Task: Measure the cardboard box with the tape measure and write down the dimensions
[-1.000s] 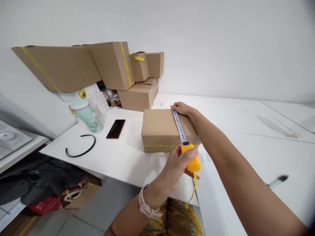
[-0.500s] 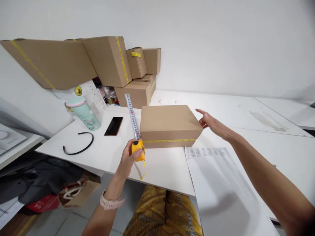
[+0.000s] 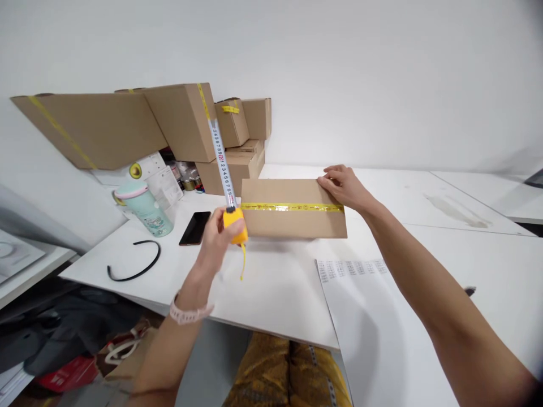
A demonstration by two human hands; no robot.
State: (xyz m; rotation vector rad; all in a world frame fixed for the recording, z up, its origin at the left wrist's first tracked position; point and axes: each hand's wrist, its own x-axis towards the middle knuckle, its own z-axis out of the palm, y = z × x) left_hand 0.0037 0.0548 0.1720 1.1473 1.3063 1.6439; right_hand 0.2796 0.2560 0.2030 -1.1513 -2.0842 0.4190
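My left hand (image 3: 216, 237) is closed around a yellow tape measure (image 3: 236, 229) at the left end of a cardboard box (image 3: 292, 223). The metal blade (image 3: 221, 161) sticks out upward and away from me, numbers showing, and a yellow wrist cord dangles below the case. The box is tipped up, its long side with a strip of yellow tape facing me and its lower edge apparently off the table. At its top right corner my right hand (image 3: 345, 186) grips the edge with thumb and fingers; some fingertips are hidden behind the box.
Several taped cartons (image 3: 178, 121) are stacked at the back left against the wall. A mint tumbler (image 3: 146, 209), a phone (image 3: 195, 228) and a black headband (image 3: 156, 260) lie left of my hand. A large printed sheet (image 3: 365, 316) hangs over the white table's front edge.
The box has been tipped so its taped side faces me. My right hand has moved from beside its right end to gripping its top corner. The tape measure has risen slightly.
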